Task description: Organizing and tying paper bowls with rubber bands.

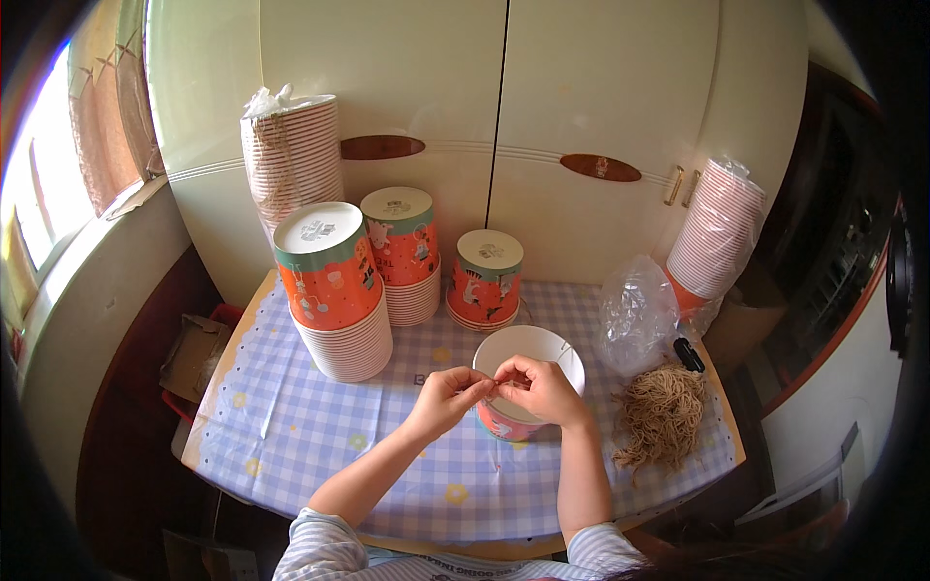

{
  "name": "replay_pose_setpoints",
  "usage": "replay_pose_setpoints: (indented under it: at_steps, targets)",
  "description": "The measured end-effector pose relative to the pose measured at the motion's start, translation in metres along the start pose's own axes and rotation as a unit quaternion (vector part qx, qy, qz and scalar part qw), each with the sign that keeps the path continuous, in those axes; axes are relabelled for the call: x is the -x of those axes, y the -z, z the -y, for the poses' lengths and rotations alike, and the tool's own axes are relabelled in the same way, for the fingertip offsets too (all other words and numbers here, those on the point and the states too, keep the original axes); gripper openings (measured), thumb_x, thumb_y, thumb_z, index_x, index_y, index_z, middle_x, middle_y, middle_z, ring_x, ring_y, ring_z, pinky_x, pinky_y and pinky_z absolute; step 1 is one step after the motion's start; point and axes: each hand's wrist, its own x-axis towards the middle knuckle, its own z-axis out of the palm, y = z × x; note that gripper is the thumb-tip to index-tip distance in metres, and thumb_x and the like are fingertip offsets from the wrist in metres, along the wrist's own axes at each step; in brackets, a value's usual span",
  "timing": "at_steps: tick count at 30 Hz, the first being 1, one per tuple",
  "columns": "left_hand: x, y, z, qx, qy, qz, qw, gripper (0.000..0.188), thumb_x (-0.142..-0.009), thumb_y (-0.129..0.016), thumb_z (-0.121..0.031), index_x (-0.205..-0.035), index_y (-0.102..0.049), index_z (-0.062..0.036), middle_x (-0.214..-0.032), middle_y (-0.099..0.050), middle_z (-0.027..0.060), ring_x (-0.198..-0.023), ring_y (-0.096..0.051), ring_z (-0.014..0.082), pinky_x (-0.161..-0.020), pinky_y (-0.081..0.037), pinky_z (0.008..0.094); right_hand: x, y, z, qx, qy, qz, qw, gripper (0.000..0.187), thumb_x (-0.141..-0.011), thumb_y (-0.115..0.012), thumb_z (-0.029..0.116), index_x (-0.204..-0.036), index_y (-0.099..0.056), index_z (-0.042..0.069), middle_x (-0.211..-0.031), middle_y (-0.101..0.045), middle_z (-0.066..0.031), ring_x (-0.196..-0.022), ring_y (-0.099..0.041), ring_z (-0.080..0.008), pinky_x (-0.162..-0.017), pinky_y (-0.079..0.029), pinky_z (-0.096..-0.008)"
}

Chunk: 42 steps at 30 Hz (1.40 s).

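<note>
Two striped sleeves mark the near edge, bare forearms reaching forward from them; the left hand and the right hand meet at the fingertips, each with its thumb and fingers pinched narrow; whether anything thin is held between the tips — they are too small to read — I cannot tell. The hands are over the near side of an open paper bucket, white inside and orange outside, upright on the blue checked tablecloth; a thin strand shows at its right rim. To the right of the bucket lies a loose heap of tan twine; a small black object is at the heap's far edge, and a crumpled clear bag sits just beyond.

Farther off to the left, a nested stack of upturned buckets stands with its green and orange print showing; a similar second stack is behind it, and a shorter third stack stands to the right of that; a tall stack in plastic rises at the back left, and a tilted wrapped stack is at the far right; pale cabinet doors — with brown oval plates — close off the back.
</note>
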Motion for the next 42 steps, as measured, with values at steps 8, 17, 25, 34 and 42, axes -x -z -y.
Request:
replay_pose_setpoints:
  at_steps: [8, 17, 25, 34, 42]
  targets:
    - [-0.003, -0.003, 0.004, 0.138, -0.005, 0.008, 0.99, 0.01, -0.084, -0.058, -0.007, -0.089, -0.055, 0.0013, -0.08, -0.057, 0.0011, -0.073, -0.051, 0.0062, -0.066, -0.042, 0.0194, -0.001, -0.001, 0.002, -0.023, -0.008, -0.018, 1.0, 0.009, -0.079, -0.061, 0.004, -0.086, -0.059, -0.001, -0.078, -0.063, -0.0048, -0.072, -0.06, -0.0097, -0.065, -0.049, -0.0228]
    - [0.0, 0.0, -0.003, -0.256, -0.046, 0.024, 0.965, 0.019, -0.073, -0.068, -0.015, -0.088, -0.061, -0.0054, -0.084, -0.057, 0.006, -0.068, -0.057, 0.015, -0.063, -0.047, 0.0253, 0.001, 0.008, -0.003, 0.001, -0.022, -0.022, 1.0, 0.01, -0.079, -0.062, 0.007, -0.086, -0.063, -0.001, -0.077, -0.064, -0.0044, -0.07, -0.059, -0.0095, -0.064, -0.048, -0.0228]
    - [-0.002, 0.002, 0.005, -0.218, -0.038, 0.02, 0.975, 0.013, -0.077, -0.064, -0.014, -0.086, -0.062, -0.0054, -0.078, -0.057, 0.0042, -0.064, -0.052, 0.0106, -0.057, -0.044, 0.024, 0.001, 0.01, -0.006, 0.001, -0.029, -0.031, 0.999, 0.011, -0.079, -0.062, 0.008, -0.085, -0.064, -0.001, -0.078, -0.065, -0.0056, -0.071, -0.06, -0.0096, -0.065, -0.048, -0.0234]
    - [-0.004, 0.009, 0.0, 0.2, 0.113, 0.041, 0.972, 0.003, -0.082, -0.056, -0.009, -0.08, -0.053, -0.0078, -0.075, -0.057, -0.0003, -0.056, -0.038, 0.0011, -0.049, -0.027, 0.0153, -0.001, 0.01, -0.013, -0.005, -0.027, -0.001, 1.0, 0.011, -0.08, -0.06, 0.006, -0.087, -0.064, -0.001, -0.079, -0.066, -0.0067, -0.072, -0.06, -0.0108, -0.066, -0.048, -0.024]
    - [-0.006, 0.016, 0.003, 0.259, 0.12, 0.05, 0.957, 0.005, -0.081, -0.059, -0.012, -0.082, -0.058, -0.0067, -0.074, -0.057, -0.0033, -0.06, -0.041, 0.0004, -0.052, -0.029, 0.0152, -0.003, 0.006, -0.016, 0.001, -0.038, 0.016, 0.999, 0.01, -0.079, -0.06, 0.005, -0.087, -0.064, -0.001, -0.078, -0.065, -0.0066, -0.071, -0.059, -0.0105, -0.065, -0.047, -0.0238]
